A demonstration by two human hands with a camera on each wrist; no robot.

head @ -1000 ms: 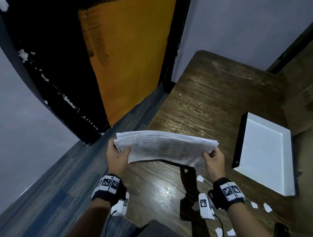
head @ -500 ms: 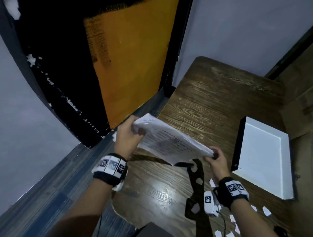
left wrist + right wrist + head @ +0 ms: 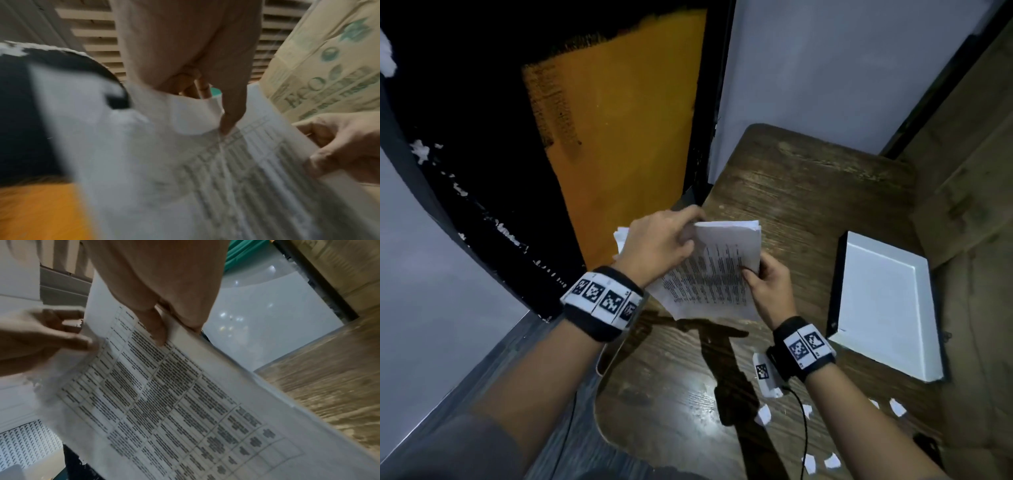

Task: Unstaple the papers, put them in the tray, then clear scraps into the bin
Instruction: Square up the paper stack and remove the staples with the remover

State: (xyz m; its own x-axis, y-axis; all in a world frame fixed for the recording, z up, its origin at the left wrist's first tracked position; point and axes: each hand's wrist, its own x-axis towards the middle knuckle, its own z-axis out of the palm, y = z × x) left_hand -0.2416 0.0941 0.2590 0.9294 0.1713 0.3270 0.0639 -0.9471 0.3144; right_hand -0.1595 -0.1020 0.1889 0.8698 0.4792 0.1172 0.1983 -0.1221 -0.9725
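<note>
Papers (image 3: 714,274) hang in the air above the wooden table (image 3: 801,192), printed tables facing up. The left hand (image 3: 661,241) pinches their far top corner, thumb on the sheet; the right hand (image 3: 768,286) pinches the right edge. The white tray (image 3: 887,305) lies to the right, apart. Scraps (image 3: 763,415) dot the near tabletop.

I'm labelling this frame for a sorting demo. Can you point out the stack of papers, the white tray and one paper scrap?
stack of papers (image 3: 709,281), head view, printed top sheet.
white tray (image 3: 887,301), head view, bare floor.
paper scrap (image 3: 763,415), head view, its middle, on the table.
</note>
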